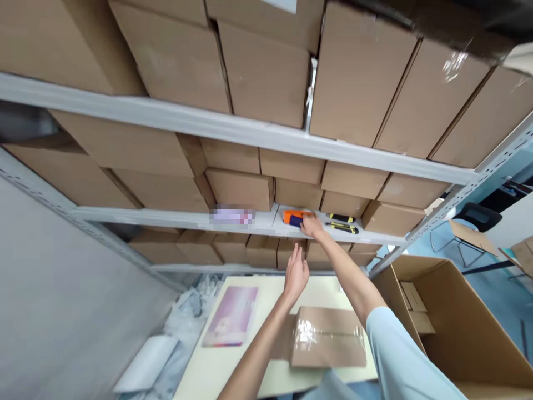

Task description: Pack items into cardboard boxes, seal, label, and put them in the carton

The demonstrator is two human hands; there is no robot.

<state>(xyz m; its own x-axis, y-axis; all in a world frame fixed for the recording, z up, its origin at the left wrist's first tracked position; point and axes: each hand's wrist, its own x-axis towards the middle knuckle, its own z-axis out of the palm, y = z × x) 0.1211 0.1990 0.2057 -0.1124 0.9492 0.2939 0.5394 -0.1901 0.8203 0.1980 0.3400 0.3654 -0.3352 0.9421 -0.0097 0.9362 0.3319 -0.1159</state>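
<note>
My right hand [311, 225] reaches forward to the shelf board, its fingers closed on one end of an orange and dark-blue hand tool [295, 218] whose exact kind I cannot make out. Just right of it lie two yellow and black utility knives [342, 227]. My left hand [296, 275] is lower, in front of the shelf, fingers stretched out and holding nothing. Below my arms, a cardboard box [328, 339] sealed with shiny clear tape rests on the pale table [195, 372]. A pinkish-purple printed sheet or folder [231, 316] lies to its left.
Cardboard boxes [266, 78] fill the grey metal shelves [250, 125] above and behind. A large open carton [470, 322] stands on the right, with smaller boxes inside. Crumpled plastic wrap [187, 311] and a white roll [145, 364] sit left of the table. A chair [477, 216] stands further right.
</note>
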